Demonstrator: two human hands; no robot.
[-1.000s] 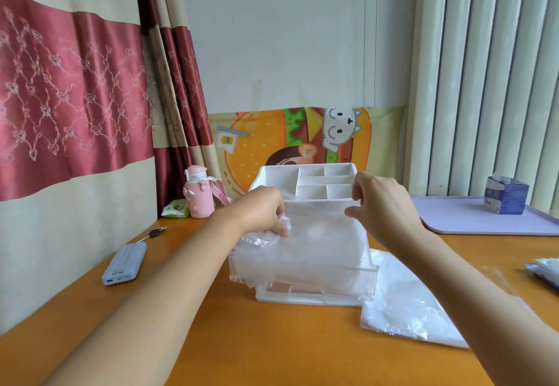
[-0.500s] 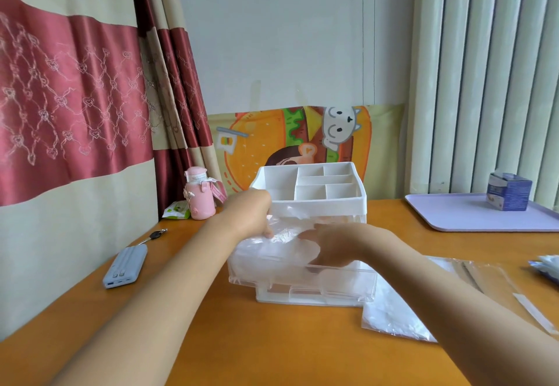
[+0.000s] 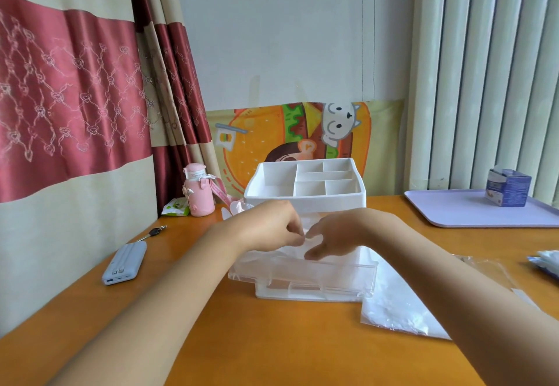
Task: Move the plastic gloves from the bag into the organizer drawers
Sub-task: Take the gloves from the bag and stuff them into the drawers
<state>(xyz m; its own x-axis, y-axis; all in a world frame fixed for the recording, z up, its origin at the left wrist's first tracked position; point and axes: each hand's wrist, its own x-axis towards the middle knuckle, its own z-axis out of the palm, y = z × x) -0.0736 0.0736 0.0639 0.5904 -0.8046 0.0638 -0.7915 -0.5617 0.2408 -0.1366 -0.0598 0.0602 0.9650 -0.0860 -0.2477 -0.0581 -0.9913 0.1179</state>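
Note:
A white organizer [image 3: 305,201] with open compartments on top stands in the middle of the orange table. Its clear upper drawer [image 3: 302,276] is pulled out toward me. Crumpled clear plastic gloves [image 3: 292,254] lie inside that drawer. My left hand [image 3: 269,228] is over the drawer, its fingers curled and pinching the gloves. Close beside it, my right hand [image 3: 332,237] rests on the gloves with spread fingers. The clear plastic bag [image 3: 393,310] lies flat on the table right of the organizer, partly under my right forearm.
At the left lie a grey power bank [image 3: 124,261] and a key [image 3: 154,232]. A pink bottle [image 3: 198,192] and a small green packet [image 3: 175,207] stand by the curtain. A lilac tray [image 3: 484,213] with a blue box [image 3: 508,187] is at the back right.
Both hands have come down from the organizer's top edge into the open drawer and drawn together. The sheet of gloves they held up now lies pushed down inside the drawer.

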